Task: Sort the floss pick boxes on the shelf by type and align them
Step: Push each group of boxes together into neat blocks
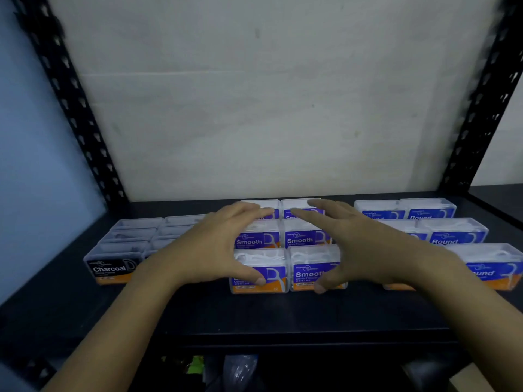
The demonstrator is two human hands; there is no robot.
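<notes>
Where the view lies nearest the wearer, below the black shelf (283,312), a clear plastic bag (240,369) and a green item (198,363) sit in shadow; neither can be identified further. Two bare forearms cross the shelf's front edge.

On the shelf stand three separate groups, each two columns wide: Charcoal boxes (113,267) at left, Smooth boxes (302,237) in the centre, Round boxes (455,233) at right. The Smooth and Round groups run three rows deep. The depth of the Charcoal group cannot be read, as its lids blur together and the left arm covers its right column.

Both hands are over the Smooth group. The left hand (215,244) spans the left column: its thumb (252,277) lies against the label of the front-left Smooth box (271,278), and its fingers arch toward the rear-left Smooth box (268,206). The right hand (365,247) mirrors it, thumb at the front-right Smooth box (308,267), fingers extended over the rear-right Smooth box (294,206). Both hands are spread and released, neither closed around a box. Whether the fingertips touch the rear boxes cannot be told.

The right forearm hides part of the Round front row.

Behind the boxes rises a pale wall (268,108), flanked by perforated black uprights (70,103).
</notes>
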